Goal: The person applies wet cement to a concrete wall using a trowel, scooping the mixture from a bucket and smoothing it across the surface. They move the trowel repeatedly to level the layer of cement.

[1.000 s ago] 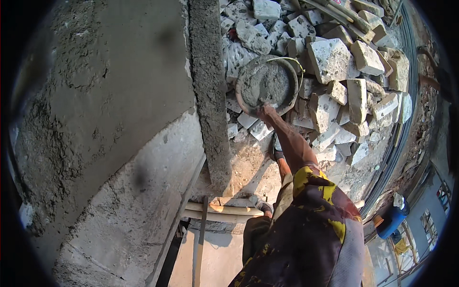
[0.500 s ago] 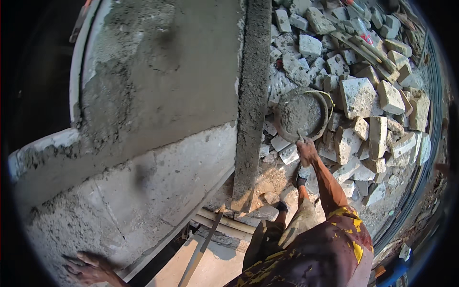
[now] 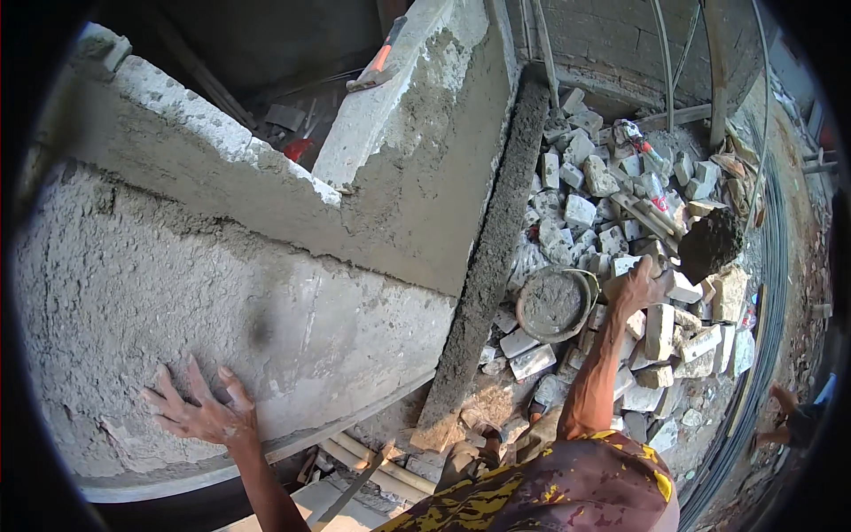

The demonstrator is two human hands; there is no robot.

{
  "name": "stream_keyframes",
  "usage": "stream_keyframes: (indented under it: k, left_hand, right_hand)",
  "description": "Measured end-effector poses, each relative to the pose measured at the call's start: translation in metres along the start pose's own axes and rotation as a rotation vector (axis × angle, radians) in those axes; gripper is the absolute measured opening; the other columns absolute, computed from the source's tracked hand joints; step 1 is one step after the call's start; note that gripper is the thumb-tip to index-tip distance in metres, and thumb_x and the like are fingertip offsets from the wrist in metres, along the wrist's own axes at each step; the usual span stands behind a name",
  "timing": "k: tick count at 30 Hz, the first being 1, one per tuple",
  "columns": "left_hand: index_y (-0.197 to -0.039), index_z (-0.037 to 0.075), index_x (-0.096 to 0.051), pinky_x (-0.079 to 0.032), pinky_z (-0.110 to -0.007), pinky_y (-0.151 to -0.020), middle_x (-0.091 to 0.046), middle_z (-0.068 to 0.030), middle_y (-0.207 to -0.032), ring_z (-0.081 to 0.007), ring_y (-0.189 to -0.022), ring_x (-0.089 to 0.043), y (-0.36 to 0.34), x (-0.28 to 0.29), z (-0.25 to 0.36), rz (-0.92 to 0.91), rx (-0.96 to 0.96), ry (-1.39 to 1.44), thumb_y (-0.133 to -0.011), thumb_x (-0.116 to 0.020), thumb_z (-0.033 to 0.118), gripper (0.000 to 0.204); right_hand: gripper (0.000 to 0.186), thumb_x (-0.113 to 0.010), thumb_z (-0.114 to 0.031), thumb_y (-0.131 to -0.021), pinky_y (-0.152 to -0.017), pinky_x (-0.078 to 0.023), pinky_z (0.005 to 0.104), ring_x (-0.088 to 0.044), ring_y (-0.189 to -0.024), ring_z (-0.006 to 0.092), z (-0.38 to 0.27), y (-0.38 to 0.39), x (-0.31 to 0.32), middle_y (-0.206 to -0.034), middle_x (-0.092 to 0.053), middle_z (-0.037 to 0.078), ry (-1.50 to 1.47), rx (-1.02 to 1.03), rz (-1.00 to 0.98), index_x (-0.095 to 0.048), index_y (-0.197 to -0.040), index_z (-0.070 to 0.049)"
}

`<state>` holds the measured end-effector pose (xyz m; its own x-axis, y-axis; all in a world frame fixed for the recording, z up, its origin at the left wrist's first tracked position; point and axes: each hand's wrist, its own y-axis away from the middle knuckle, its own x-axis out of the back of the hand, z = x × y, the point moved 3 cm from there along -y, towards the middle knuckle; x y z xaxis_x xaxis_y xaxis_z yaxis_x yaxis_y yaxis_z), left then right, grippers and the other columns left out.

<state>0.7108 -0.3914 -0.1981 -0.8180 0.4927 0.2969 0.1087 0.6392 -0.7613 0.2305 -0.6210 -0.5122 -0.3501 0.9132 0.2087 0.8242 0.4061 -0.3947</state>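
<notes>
My left hand (image 3: 199, 408) lies open, fingers spread, on the rough grey concrete surface (image 3: 301, 346) at lower left. My right hand (image 3: 640, 285) is raised over the rubble, gripping the handle of a trowel (image 3: 706, 241) loaded with dark wet mortar. Below and left of it stands a bucket (image 3: 554, 303) of grey mix. Fresh grey plaster (image 3: 417, 230) covers the wall above the concrete. A long strip (image 3: 483, 275) coated in coarse mortar runs between the wall and the rubble.
Broken blocks and rubble (image 3: 581, 208) fill the right side, bordered by long steel bars (image 3: 769, 337). A tool with an orange handle (image 3: 379, 60) lies on a wall ledge. Bare limbs of another person (image 3: 778, 421) show at the right edge. Pipes (image 3: 377, 461) lie at the bottom.
My right hand has lifted from the bucket and swung right, carrying the loaded trowel. My left hand has come into view on the concrete and moved up. The view has shifted, showing more wall.
</notes>
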Motion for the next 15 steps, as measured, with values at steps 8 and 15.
stream_keyframes:
  k: [8,15]
  left_hand:
    - [-0.116,0.019,-0.060,-0.009,-0.056,-0.106,-0.046,-0.0126,-0.135,-0.0434,-0.131,-0.029,0.012,-0.008,-0.007,-0.067,0.037,0.010,-0.088,-0.051,0.037,0.035]
    - [-0.118,0.020,-0.060,-0.028,-0.050,-0.103,-0.046,-0.0092,-0.135,-0.0334,-0.127,-0.039,0.003,-0.012,0.019,-0.150,-0.040,-0.280,-0.091,-0.048,0.040,0.035]
  right_hand:
    - [0.017,-0.060,-0.010,-0.076,-0.054,-0.039,0.0403,-0.047,-0.057,0.0278,-0.201,0.202,-0.133,-0.067,-0.047,0.012,-0.391,-0.056,-0.873,-0.045,-0.082,-0.004]
    - [0.033,-0.059,-0.020,-0.083,-0.057,-0.047,0.0361,-0.058,-0.064,0.0277,-0.073,0.296,0.034,-0.085,-0.058,0.014,-0.411,-0.045,-1.170,-0.053,-0.110,-0.003]
